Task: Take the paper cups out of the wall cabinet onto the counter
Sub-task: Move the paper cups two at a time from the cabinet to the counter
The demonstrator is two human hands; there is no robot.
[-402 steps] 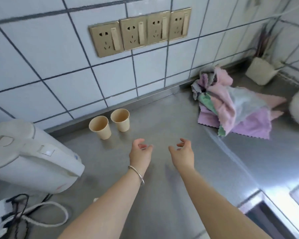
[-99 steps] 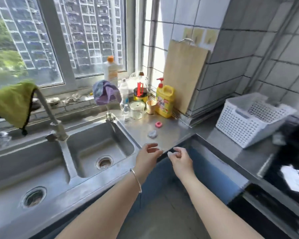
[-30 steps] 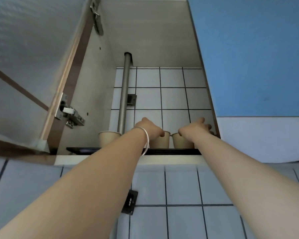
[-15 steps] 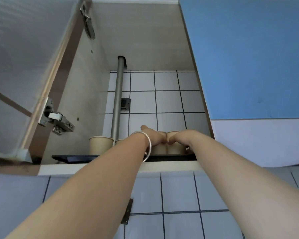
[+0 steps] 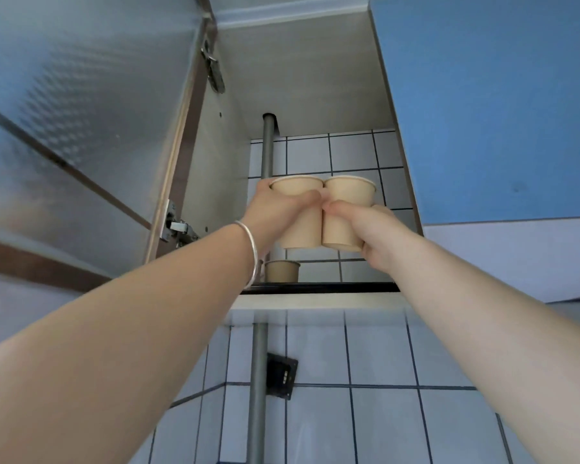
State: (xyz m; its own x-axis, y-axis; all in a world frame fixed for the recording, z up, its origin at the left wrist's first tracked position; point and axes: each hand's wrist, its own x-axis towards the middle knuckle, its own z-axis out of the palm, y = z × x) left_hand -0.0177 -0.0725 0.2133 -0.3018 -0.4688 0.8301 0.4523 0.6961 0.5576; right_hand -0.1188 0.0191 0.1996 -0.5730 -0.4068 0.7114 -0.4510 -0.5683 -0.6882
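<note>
I look up into the open wall cabinet (image 5: 315,82). My left hand (image 5: 275,212) grips a beige paper cup (image 5: 300,226) and my right hand (image 5: 365,229) grips a second beige paper cup (image 5: 344,212). Both cups are upright, side by side and touching, lifted above the cabinet's dark shelf (image 5: 332,288). Another paper cup (image 5: 282,271) stands on the shelf below them, partly hidden behind my left wrist. The counter is out of view.
The cabinet door (image 5: 81,128) hangs open at the left with its hinge (image 5: 176,226). A grey pipe (image 5: 268,145) runs up the tiled back wall. A closed blue cabinet door (image 5: 499,112) is at the right.
Both hands have closed on one cup each and lifted them off the shelf toward me. My view has tilted up slightly.
</note>
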